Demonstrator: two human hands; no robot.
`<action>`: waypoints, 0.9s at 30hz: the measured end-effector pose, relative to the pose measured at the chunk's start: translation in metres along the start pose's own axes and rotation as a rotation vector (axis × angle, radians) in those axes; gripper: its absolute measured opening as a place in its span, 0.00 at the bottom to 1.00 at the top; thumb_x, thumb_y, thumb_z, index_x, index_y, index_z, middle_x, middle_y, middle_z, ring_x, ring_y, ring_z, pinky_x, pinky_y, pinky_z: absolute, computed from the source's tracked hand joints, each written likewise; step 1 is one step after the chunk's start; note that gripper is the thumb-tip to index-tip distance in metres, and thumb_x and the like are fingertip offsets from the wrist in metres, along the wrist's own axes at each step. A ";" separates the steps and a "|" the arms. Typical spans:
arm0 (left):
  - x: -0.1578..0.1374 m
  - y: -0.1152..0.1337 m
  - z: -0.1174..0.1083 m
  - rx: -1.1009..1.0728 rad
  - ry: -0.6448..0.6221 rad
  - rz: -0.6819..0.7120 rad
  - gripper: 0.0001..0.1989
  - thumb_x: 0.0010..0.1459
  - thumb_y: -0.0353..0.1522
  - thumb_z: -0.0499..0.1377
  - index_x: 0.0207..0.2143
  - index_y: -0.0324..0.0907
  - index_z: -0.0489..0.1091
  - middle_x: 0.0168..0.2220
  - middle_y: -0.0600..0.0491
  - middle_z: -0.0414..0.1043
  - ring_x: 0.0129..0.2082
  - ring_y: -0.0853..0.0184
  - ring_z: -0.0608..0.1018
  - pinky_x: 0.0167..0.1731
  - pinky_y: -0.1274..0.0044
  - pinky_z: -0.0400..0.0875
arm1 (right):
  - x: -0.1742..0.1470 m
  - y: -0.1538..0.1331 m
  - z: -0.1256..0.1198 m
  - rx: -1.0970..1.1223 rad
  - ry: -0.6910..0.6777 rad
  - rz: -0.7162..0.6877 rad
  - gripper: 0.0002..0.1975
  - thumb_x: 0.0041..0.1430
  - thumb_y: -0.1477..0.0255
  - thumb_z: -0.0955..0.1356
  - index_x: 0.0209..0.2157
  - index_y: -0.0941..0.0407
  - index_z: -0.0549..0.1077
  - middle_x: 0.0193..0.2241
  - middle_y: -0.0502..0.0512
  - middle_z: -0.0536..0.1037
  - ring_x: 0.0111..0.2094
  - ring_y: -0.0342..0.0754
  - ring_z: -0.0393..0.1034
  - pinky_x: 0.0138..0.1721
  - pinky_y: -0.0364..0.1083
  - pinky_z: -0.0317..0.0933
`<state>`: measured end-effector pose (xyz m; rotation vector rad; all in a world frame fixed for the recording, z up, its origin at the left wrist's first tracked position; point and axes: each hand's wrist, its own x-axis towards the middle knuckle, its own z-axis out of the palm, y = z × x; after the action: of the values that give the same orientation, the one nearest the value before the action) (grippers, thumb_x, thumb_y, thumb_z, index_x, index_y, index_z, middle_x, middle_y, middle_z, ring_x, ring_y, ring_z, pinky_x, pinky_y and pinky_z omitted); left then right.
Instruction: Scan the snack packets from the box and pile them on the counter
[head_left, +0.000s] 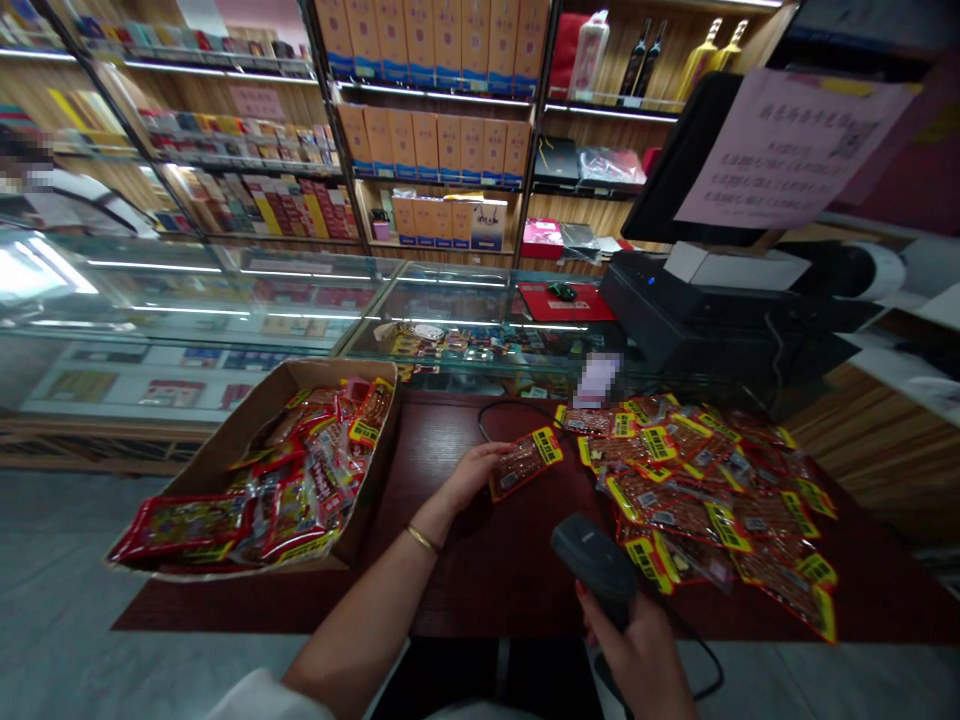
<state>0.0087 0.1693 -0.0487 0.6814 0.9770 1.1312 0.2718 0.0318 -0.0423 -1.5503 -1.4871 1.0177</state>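
My left hand [474, 477] pinches one end of a snack packet [525, 463], a flat clear bag of brown sticks with yellow and red ends, held over the dark red tabletop [480, 585]. In my right hand [634, 640] is a black handheld barcode scanner [596, 565], its head tilted up toward the left; my fingers wrap its handle. Right of the scanner lies a spread heap of similar snack packets [675, 500]. To the left stands an open cardboard box [386, 430] holding several red and yellow packets [322, 470].
A glass display counter [300, 290] runs behind the table. At the right are a monitor [686, 160] with a paper notice and a black cash-register unit [712, 315]. A cable [712, 680] hangs near the scanner. A person [82, 200] is at the far left, before stocked shelves.
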 end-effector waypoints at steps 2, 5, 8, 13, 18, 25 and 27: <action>-0.001 -0.001 0.000 -0.016 0.004 0.039 0.21 0.46 0.34 0.68 0.45 0.40 0.78 0.42 0.49 0.83 0.37 0.62 0.82 0.42 0.73 0.73 | 0.004 0.002 0.008 0.223 -0.040 0.083 0.24 0.53 0.48 0.74 0.28 0.56 0.81 0.16 0.52 0.76 0.18 0.49 0.71 0.24 0.46 0.66; 0.001 -0.009 0.005 0.006 -0.003 0.070 0.21 0.48 0.37 0.69 0.46 0.40 0.76 0.42 0.49 0.82 0.37 0.62 0.82 0.41 0.74 0.73 | 0.008 0.009 0.020 0.530 -0.087 0.163 0.26 0.51 0.48 0.76 0.34 0.59 0.82 0.16 0.47 0.74 0.15 0.43 0.67 0.25 0.46 0.69; 0.012 -0.018 0.024 0.153 -0.029 0.141 0.17 0.55 0.37 0.64 0.46 0.39 0.75 0.41 0.48 0.82 0.37 0.63 0.82 0.42 0.73 0.75 | 0.011 0.021 0.025 0.608 -0.113 0.167 0.26 0.49 0.49 0.77 0.35 0.60 0.81 0.16 0.47 0.74 0.14 0.42 0.67 0.27 0.47 0.71; 0.053 -0.010 0.103 0.451 -0.066 0.376 0.18 0.59 0.27 0.58 0.51 0.40 0.76 0.52 0.47 0.79 0.53 0.61 0.78 0.58 0.69 0.69 | 0.012 0.039 0.023 0.594 -0.102 0.157 0.25 0.50 0.50 0.77 0.35 0.59 0.81 0.17 0.49 0.76 0.15 0.43 0.68 0.23 0.44 0.69; 0.071 0.014 0.170 0.703 -0.269 0.488 0.19 0.61 0.27 0.56 0.53 0.39 0.77 0.51 0.47 0.81 0.51 0.60 0.80 0.57 0.69 0.71 | 0.011 0.041 0.021 0.597 -0.069 0.149 0.26 0.48 0.49 0.78 0.34 0.59 0.80 0.17 0.51 0.77 0.15 0.43 0.69 0.19 0.42 0.64; -0.048 0.080 0.060 1.111 0.101 0.767 0.18 0.64 0.33 0.55 0.53 0.42 0.76 0.56 0.47 0.77 0.57 0.60 0.77 0.62 0.69 0.67 | 0.010 0.039 0.022 0.589 -0.073 0.154 0.28 0.48 0.48 0.77 0.35 0.60 0.82 0.16 0.51 0.76 0.15 0.45 0.69 0.20 0.45 0.68; -0.091 0.106 -0.006 1.281 0.488 0.687 0.21 0.66 0.37 0.53 0.56 0.39 0.73 0.56 0.42 0.76 0.57 0.56 0.77 0.61 0.64 0.67 | 0.010 0.037 0.022 0.589 -0.126 0.136 0.27 0.50 0.49 0.77 0.36 0.61 0.82 0.17 0.50 0.76 0.15 0.44 0.69 0.24 0.46 0.71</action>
<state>-0.0514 0.1150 0.0654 1.9281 2.0016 1.1781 0.2666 0.0396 -0.0855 -1.1828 -1.0315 1.4943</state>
